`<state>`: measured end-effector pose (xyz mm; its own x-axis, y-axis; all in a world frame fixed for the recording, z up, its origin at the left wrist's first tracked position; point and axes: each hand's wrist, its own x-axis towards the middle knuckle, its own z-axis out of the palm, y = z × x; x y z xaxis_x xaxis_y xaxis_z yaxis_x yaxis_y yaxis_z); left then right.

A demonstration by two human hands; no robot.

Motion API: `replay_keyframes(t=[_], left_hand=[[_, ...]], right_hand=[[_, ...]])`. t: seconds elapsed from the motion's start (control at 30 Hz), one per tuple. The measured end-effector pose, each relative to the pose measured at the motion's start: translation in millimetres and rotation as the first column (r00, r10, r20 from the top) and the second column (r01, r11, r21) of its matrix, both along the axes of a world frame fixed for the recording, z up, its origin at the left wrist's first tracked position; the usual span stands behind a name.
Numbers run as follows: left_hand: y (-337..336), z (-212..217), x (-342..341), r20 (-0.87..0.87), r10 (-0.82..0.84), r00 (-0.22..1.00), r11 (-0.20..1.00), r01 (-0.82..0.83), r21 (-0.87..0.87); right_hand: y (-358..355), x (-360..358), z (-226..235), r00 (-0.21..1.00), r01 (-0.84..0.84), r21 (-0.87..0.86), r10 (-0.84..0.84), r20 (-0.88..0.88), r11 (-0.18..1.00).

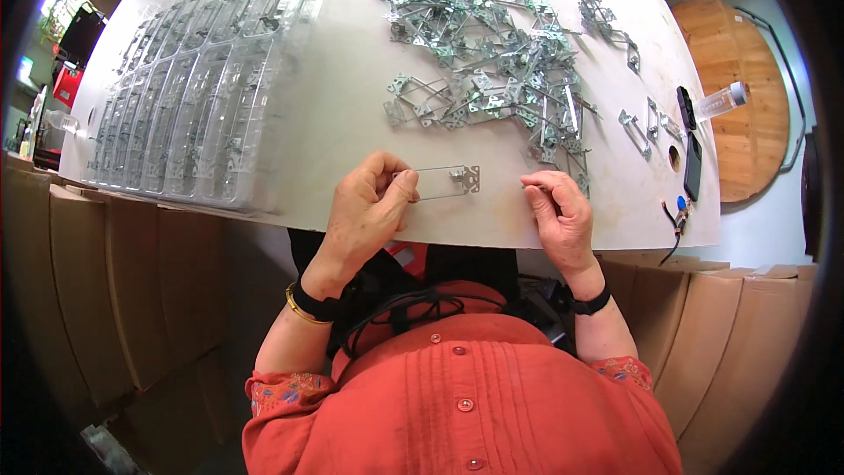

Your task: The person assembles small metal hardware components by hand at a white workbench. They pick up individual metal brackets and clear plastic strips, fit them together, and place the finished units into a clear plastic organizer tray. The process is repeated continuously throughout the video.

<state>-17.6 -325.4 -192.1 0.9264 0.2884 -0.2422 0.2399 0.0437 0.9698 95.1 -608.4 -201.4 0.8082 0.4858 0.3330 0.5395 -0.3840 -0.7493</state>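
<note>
My left hand [371, 200] pinches one end of a metal wire bracket [469, 179] near the table's front edge. Two thin parallel wires run from my fingers to a small plate with cut-out holes, which points to the right. To the right of that plate and apart from it, my right hand [564, 218] has thumb and forefinger pressed together; whatever they may hold is too small to make out. Beyond both hands lies a tangled heap of similar metal brackets [492, 44], its lower tip reaching close to my right fingers.
Clear plastic trays [189, 105] with metal parts in long compartments cover the left side of the white table [338, 114]. At right are loose brackets [635, 134], a clear bottle [719, 102], a black phone-like object [693, 167] and a small dark cable [677, 227]. Cardboard boxes [132, 290] stand below.
</note>
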Motion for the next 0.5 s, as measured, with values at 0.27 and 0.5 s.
replay_keyframes(t=[0.27, 0.5], left_hand=[[6, -7, 0, 0.060, 0.052, 0.997, 0.996, -0.047, -0.075], [5, -10, -2, 0.114, 0.049, 0.992, 0.994, -0.037, -0.106]], right_hand=[[24, -16, 4, 0.987, -0.028, 0.036, 0.033, -0.157, 0.999], [37, -14, 3, 0.993, -0.106, -0.001, 0.106, -0.052, 0.994]])
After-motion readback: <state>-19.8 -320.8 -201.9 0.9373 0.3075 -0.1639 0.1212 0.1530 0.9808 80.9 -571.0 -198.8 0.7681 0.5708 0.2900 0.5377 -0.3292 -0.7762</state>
